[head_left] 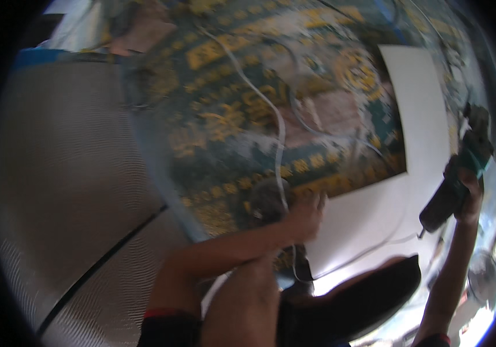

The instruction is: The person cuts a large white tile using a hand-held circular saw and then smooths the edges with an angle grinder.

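Note:
My right hand (472, 199) grips a green and black angle grinder (466, 159) by its body, out to the right. A pale cord (369, 250) trails from the tool's rear end. Close to the inner left edge of an L-shaped white panel (369, 217) is my left hand (303, 220). Its fingers look bent but are smeared, and I cannot tell whether they touch the panel. Just beyond that hand lies a round dark object (270, 199). My bent knee (248, 295) is next to my left forearm.
A worn green floor sheet with yellow print (225, 156) spreads ahead, crossed by a white cable (259, 95) and a grey cable (311, 127). Large grey tiles (69, 150) with a dark joint between them cover the left. A round fan-like object (483, 272) is at the lower right.

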A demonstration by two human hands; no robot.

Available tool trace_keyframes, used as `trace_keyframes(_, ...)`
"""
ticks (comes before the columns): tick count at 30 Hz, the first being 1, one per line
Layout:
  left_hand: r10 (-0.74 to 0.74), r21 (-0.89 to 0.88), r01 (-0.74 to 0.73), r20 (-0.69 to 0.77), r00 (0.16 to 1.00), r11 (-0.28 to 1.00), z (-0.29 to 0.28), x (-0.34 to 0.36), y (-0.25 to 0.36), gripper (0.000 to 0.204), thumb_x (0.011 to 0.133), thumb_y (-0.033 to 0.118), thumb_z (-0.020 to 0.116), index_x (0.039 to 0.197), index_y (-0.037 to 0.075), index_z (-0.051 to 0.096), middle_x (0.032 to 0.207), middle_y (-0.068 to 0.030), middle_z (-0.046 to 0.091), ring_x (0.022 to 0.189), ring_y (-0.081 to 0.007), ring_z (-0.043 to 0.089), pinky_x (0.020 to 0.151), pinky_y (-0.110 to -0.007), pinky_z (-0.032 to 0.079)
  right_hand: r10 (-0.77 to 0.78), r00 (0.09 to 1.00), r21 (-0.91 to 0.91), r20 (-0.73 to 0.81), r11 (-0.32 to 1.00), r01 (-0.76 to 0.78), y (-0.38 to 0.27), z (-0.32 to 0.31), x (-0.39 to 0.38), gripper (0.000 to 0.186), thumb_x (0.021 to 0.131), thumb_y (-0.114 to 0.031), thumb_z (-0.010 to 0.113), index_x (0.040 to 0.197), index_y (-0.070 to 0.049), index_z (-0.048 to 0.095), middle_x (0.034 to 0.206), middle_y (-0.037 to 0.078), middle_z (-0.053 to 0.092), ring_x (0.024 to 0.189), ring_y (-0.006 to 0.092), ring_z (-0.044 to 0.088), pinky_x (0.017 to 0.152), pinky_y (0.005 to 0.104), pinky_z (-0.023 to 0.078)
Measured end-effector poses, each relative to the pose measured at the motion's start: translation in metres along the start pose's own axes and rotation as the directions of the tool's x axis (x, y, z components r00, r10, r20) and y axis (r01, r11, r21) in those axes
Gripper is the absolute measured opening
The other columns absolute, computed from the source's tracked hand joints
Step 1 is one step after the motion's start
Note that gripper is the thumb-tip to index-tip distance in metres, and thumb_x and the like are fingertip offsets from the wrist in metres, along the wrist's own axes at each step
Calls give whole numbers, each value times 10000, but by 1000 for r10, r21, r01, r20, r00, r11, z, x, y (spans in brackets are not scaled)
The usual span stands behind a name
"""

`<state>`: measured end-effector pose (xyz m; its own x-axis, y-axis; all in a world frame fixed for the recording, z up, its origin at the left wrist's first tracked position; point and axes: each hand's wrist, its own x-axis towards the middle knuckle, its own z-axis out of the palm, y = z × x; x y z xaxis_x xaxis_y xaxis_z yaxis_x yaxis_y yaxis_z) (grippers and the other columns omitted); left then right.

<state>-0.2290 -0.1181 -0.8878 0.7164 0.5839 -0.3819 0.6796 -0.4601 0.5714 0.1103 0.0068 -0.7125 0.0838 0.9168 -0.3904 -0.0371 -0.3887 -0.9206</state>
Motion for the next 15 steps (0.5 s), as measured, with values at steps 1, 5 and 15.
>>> trace_keyframes(1,-7,-51,4,-49,999,999,2,-4,5,536,856,158,516,1232,-206,400,1250,-378,422,1152,-395,482,979,-450,407,5,1000,72,-29,997,-3,0,10,5,581,695,-282,667,1167,1,481,983,116,577,865,199,572,795,316,469)
trace_keyframes(5,-143,-138,254,537,831,957,-85,-8,4,588,859,197,554,1276,-175,369,1237,-356,452,1066,-413,547,926,-453,448,4,998,383,70,923,-31,2,55,32,532,779,-311,665,1168,-4,469,964,121,586,844,206,606,752,306,529)
trace_keyframes(15,-186,-491,12,-307,933,871,-184,-21,3,777,799,330,696,1331,-78,304,971,-264,597,935,-425,595,811,-465,469,238,934,626,266,694,-355,26,203,64,300,792,-225,607,1001,-22,535,826,116,621,700,221,632,653,323,554)
